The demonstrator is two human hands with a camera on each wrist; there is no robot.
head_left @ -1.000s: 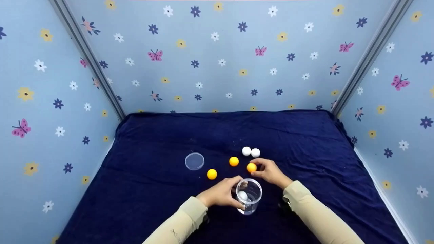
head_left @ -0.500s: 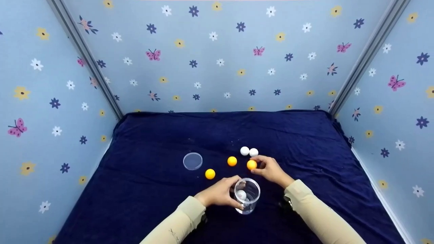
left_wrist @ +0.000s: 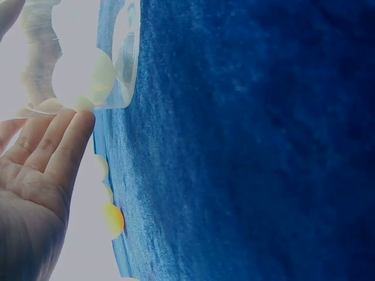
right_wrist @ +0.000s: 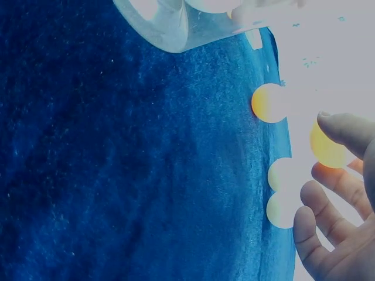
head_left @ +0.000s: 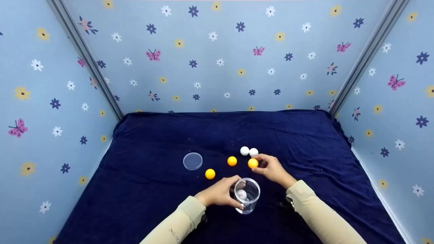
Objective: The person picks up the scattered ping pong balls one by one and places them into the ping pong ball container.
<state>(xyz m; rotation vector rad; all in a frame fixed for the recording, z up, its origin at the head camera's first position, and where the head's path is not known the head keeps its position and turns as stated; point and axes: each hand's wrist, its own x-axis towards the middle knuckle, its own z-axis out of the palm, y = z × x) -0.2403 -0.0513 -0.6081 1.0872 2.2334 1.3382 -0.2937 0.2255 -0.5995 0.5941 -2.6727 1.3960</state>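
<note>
My left hand (head_left: pixel 220 192) holds a clear plastic jar (head_left: pixel 251 205) with its thumb and fingers around the side. The jar's mouth faces up, and a white ping-pong ball (head_left: pixel 241 194) lies inside. Beyond the jar, my right hand (head_left: pixel 274 170) pinches an orange ping-pong ball (head_left: pixel 253 163) between thumb and fingers; in the right wrist view that orange ball (right_wrist: pixel 326 146) is raised off the cloth. Two more orange balls, one nearer (head_left: pixel 210 174) and one farther (head_left: pixel 232 161), lie to the left. A white ball (head_left: pixel 244 150) and another white ball (head_left: pixel 253 151) sit side by side behind the right hand.
A round clear lid (head_left: pixel 192 161) lies flat to the left of the balls. Dark blue cloth (head_left: pixel 152 189) covers the table. Patterned wall panels (head_left: pixel 217 78) enclose the back and both sides.
The right hand has shifted slightly away from the jar and to the right with the orange ball. The left hand and jar have stayed nearly in place; the head view has shifted a little.
</note>
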